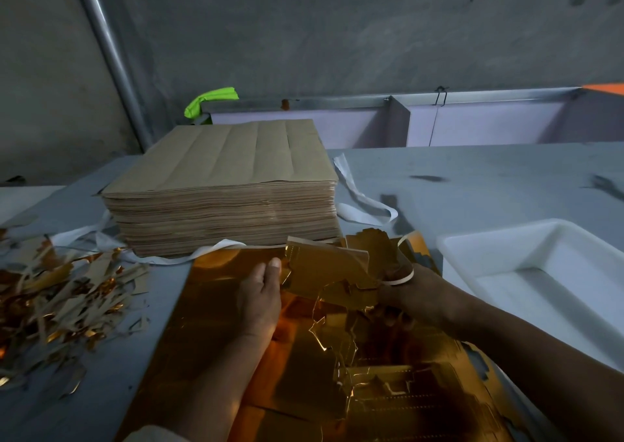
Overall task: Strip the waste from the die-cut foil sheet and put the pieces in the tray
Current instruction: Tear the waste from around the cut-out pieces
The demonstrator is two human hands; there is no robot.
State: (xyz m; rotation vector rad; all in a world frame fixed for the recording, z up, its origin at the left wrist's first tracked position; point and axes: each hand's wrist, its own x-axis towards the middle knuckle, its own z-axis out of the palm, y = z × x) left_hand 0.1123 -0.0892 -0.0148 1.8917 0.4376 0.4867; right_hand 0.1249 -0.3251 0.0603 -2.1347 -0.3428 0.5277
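Your left hand point(260, 298) lies with fingers straight, pinning the sheet point(209, 323); your right hand point(418, 294) grasps lifted foil point(324, 269), so peel low and slow toward the tray point(499, 235).

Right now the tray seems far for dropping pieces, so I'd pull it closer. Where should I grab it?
Probably hook fingers over the white tray's broad left rim, coming from the left: that lip is bare, raised and nearest the right hand.
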